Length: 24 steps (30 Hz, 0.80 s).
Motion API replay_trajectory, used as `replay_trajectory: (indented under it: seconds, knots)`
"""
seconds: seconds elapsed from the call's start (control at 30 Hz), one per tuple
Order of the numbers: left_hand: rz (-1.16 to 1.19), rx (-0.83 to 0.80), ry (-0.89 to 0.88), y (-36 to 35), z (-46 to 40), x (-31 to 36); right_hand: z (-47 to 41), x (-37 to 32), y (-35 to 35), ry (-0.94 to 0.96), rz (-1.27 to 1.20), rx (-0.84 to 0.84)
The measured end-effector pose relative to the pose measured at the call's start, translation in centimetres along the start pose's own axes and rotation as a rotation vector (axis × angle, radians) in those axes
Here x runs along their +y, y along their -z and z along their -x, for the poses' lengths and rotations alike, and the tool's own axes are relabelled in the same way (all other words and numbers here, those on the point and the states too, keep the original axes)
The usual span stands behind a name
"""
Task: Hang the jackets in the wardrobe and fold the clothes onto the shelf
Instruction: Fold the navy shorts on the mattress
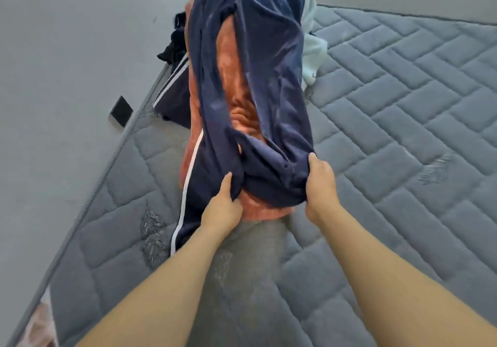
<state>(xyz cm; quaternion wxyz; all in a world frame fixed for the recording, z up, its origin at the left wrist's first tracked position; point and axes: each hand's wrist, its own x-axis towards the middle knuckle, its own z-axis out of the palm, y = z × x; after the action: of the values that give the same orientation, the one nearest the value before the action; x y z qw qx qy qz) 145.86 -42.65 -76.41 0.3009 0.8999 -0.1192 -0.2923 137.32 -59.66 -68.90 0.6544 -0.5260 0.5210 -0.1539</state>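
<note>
both hands clamp the navy garment's near edge: left hand at 7 o'clock, right hand at 5, fingers curled into cloth. it drapes over orange fabric on the mattress. best pull both corners evenly, keeping the edge taut. no containers visible.
</note>
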Motion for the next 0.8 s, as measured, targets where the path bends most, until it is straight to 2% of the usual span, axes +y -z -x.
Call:
replay_trajectory:
  seconds: [0.07,0.1,0.2,0.3,0.4,0.47,0.53,0.6,0.63,0.67,0.73,0.8]
  knots:
    - [0.05,-0.172,0.01,-2.6,3.6,1.5,2.3,1.3,6.1,0.016,0.144,-0.016]
    - [0.004,-0.249,0.009,-4.3,5.3,2.3,3.2,2.0,9.4,0.035,0.26,-0.024]
    - [-0.135,-0.484,0.041,-11.0,12.1,4.6,5.7,5.4,19.1,-0.004,0.74,-0.049]
    - [-0.337,-0.77,-0.006,-18.8,21.1,6.8,8.6,9.9,29.1,-0.263,1.159,-0.145]
    - [-0.539,-1.095,-0.128,-26.1,30.3,8.6,12.2,12.9,39.4,-0.579,1.529,-0.302]
    - [-0.549,-1.237,-0.062,-29.3,34.7,9.7,13.8,13.2,45.2,-0.695,1.56,-0.337]
    - [-0.501,-1.329,-0.019,-30.6,36.5,11.6,14.3,13.0,48.7,-0.711,1.433,-0.309]
    - [-0.341,-1.249,0.14,-30.9,36.5,13.2,14.2,12.5,49.6,-0.67,1.17,-0.298]
    - [-0.286,-1.099,0.154,-30.7,35.7,13.8,14.3,12.2,49.5,-0.635,1.059,-0.303]
    - [-0.287,-0.925,0.099,-30.3,34.6,14.4,14.3,11.9,49.2,-0.611,0.994,-0.331]
    - [-0.4,-0.609,-0.067,-29.4,32.1,15.0,14.6,11.6,48.5,-0.616,1.025,-0.442]
    - [-0.561,-0.484,-0.208,-28.9,30.4,15.7,15.1,11.9,48.8,-0.656,1.211,-0.586]
